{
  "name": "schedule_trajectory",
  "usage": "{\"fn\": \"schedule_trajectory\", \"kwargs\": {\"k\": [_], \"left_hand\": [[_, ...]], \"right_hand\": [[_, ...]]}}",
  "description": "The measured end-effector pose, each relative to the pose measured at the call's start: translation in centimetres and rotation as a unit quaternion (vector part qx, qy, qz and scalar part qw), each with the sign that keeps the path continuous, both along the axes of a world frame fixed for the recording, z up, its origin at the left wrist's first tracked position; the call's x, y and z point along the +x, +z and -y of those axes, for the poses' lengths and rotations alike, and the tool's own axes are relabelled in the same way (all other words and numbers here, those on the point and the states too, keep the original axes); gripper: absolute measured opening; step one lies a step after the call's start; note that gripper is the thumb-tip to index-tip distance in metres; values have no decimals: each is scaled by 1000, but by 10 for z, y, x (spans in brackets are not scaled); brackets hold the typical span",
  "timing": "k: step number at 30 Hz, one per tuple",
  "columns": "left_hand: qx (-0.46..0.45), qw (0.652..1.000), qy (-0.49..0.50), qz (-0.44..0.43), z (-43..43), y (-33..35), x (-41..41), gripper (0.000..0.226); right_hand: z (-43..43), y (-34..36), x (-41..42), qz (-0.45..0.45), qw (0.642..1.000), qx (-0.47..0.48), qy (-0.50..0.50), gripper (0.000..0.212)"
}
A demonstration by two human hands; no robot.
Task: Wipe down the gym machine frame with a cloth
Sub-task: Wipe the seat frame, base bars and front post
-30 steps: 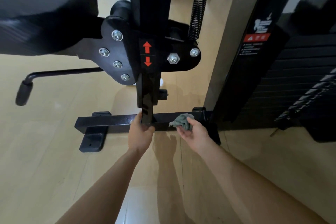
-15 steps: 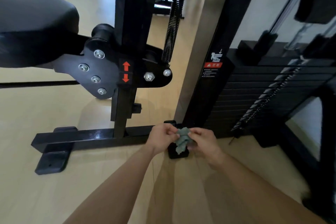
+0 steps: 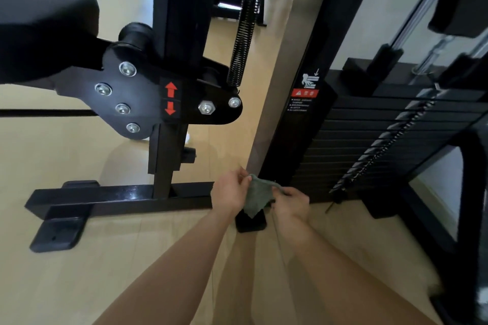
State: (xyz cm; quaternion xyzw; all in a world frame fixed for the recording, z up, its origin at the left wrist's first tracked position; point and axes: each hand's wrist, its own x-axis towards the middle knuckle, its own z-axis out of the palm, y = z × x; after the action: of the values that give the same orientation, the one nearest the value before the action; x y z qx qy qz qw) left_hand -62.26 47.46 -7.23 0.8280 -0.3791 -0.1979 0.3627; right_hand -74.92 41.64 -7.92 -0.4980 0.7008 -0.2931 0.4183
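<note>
A small grey-green cloth (image 3: pixel 256 198) hangs stretched between my two hands, just in front of the black gym machine frame. My left hand (image 3: pixel 230 191) pinches its upper left corner. My right hand (image 3: pixel 292 203) grips its right edge. Both hands hover above the right end of the black floor bar (image 3: pixel 118 199), over a black foot pad (image 3: pixel 250 223). A black upright post (image 3: pixel 169 161) rises from the bar to a bolted plate (image 3: pixel 142 97) with red arrows.
A black padded seat (image 3: pixel 42 24) juts out at upper left. A coil spring (image 3: pixel 244 31) hangs beside the post. The weight stack (image 3: pixel 375 140) and its black column with a warning label (image 3: pixel 303 95) stand at right. The floor is light wood (image 3: pixel 105 285).
My left hand left the upright post and joined the right hand on the cloth. Both hands moved right along the bar, and the cloth is now spread out between them.
</note>
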Motion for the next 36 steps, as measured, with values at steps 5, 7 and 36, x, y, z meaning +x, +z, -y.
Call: {"fn": "schedule_trajectory", "kwargs": {"k": [5, 7, 36], "left_hand": [[-51, 986, 23, -156, 19, -8, -9, 9], [-60, 962, 53, -260, 21, -10, -10, 19], [-416, 863, 105, -267, 17, 169, -60, 11]], "right_hand": [[-7, 4, 18, 267, 948, 135, -113, 18], [-8, 6, 17, 305, 932, 166, -107, 28], [-7, 204, 21, 268, 922, -278, -35, 15]]}}
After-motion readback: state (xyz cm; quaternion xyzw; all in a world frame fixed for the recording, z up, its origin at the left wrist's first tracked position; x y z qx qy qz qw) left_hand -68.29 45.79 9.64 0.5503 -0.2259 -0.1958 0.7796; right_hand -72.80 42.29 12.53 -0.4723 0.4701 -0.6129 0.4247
